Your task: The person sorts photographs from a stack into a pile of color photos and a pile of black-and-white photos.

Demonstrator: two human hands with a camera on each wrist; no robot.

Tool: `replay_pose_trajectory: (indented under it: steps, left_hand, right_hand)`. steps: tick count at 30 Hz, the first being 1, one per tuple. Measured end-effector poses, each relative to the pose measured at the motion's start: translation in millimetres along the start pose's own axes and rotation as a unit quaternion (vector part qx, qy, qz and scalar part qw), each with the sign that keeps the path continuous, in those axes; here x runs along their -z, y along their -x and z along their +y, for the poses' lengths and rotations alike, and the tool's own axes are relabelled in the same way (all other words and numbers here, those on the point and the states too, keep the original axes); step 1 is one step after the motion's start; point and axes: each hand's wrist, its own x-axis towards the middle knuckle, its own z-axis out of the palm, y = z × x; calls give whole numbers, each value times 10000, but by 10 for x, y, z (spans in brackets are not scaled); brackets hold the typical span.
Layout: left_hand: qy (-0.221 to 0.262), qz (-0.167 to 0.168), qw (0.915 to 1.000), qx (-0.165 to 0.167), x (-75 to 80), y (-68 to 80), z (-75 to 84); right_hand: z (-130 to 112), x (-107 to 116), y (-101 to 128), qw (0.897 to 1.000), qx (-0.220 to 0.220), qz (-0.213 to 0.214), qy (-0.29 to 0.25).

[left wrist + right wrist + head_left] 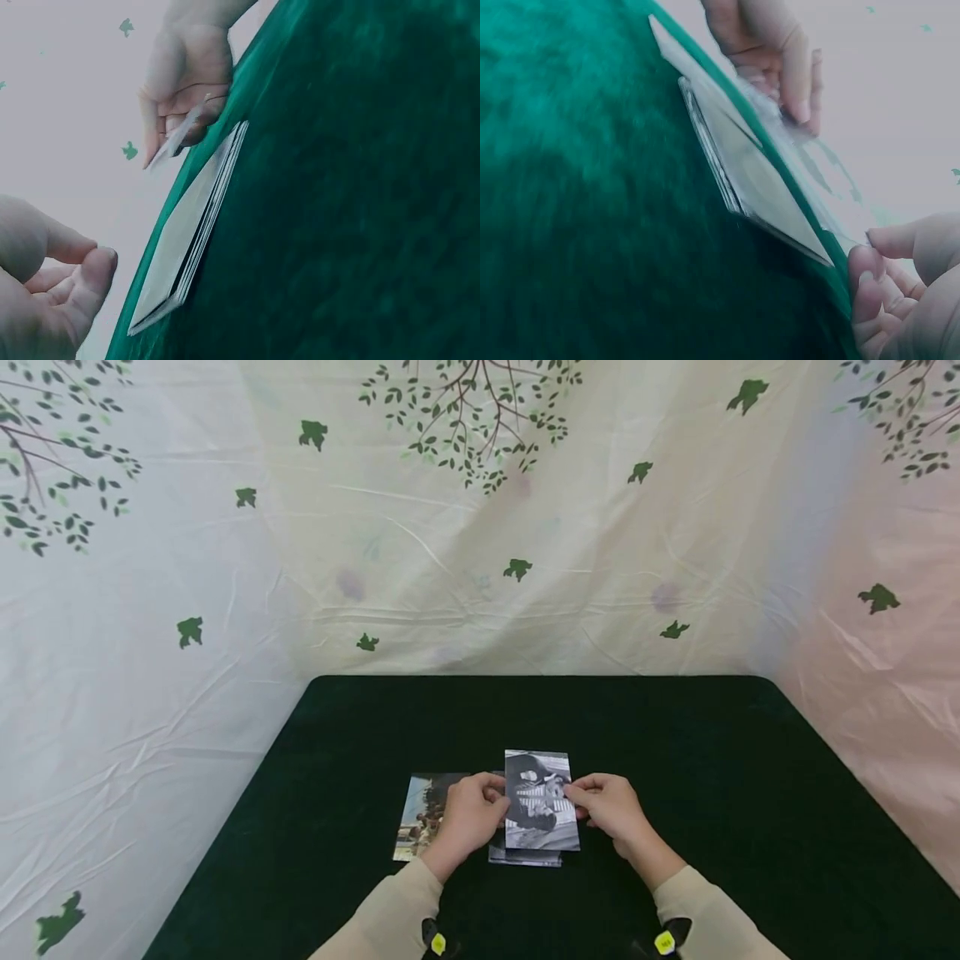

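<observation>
A black-and-white photo print (536, 797) is held upright between my two hands in the head view. My right hand (613, 812) pinches its right edge between thumb and fingers. At its left edge, my left hand (471, 814) has thumb and forefinger pinched together. Under the held print, a small stack of photos (525, 858) lies on the dark green cloth, mostly covered in the head view. The left wrist view shows this stack (187, 225) from the side, with several layered edges. A colour photo (422, 818) lies to the left, partly hidden by my left hand.
The dark green tablecloth (360, 718) covers the table, whose far edge meets a pale fabric wall (450, 585) printed with leaves and branches. Fabric also hangs along the left and right sides.
</observation>
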Motion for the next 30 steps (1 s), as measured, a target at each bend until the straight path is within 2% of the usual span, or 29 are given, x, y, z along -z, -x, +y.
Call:
replay_pose_trajectory:
  steps: [5,12,15,21,28,30]
  left_hand:
    - [471,42,9989,-45,-181,53,154]
    - [457,288,9981,-311,-493,109,329]
    - [260,330,9981,-453,-623,101,356]
    - [21,210,9988,-445,-809,96,395]
    - [-702,316,9951,-618,-942,67,402]
    - [-793,291,9950,-536,-951,63,406]
  right_hand:
    - [98,241,44,9996,10,147,245]
    - [244,552,124,9991,16,184,377]
    - [304,664,143,9988,30,188,461]
    - [365,824,149,9968,215,247,729]
    - [424,902,120,9950,273,199,939]
    - [437,902,105,9942,313,148,1013]
